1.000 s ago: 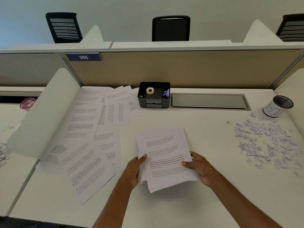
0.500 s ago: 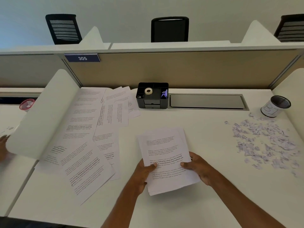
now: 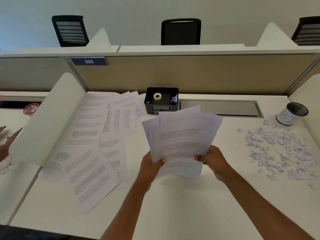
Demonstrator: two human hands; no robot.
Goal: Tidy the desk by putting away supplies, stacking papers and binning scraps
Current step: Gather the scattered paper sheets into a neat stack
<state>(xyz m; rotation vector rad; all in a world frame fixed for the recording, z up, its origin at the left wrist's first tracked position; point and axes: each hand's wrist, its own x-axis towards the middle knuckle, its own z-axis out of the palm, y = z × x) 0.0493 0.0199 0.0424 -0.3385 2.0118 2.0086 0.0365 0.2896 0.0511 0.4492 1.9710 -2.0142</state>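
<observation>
A stack of printed sheets stands tilted up off the white desk, fanned at its top edge. My left hand grips its lower left side and my right hand grips its lower right side. Several more printed sheets lie spread over the left part of the desk. A scatter of torn paper scraps covers the right part. A black desk organiser with a tape roll stands at the back. A small white bin stands at the back right.
A curved white divider leans at the left edge. Beyond it, another person's hand and a red-rimmed cup sit on the neighbouring desk. A metal cable flap lies behind the stack. A tan partition closes the back.
The stack has been lifted from lying on the desk and tilted upright toward me, with both hands still on its lower sides.
</observation>
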